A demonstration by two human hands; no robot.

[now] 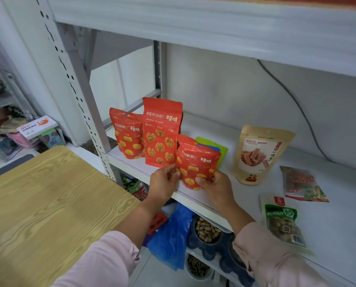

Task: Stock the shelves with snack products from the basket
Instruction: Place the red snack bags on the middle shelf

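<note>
A red chestnut pouch (195, 162) stands tilted at the front edge of the white shelf (193, 195). My left hand (163, 183) pinches its lower left corner and my right hand (213, 183) grips its lower right corner. Behind it to the left stand a taller red walnut pouch (161, 131) and another red chestnut pouch (127, 134). A green and blue packet (219, 149) peeks out behind the held pouch. No basket shows in view.
A tan hawthorn pouch (260, 154) stands right of centre. A clear snack bag (303, 184) and a peanut bag (282, 222) lie flat on the shelf's right side. A wooden table (48, 204) is at left. Bowls of nuts (207, 229) and a blue bag (173, 235) sit below.
</note>
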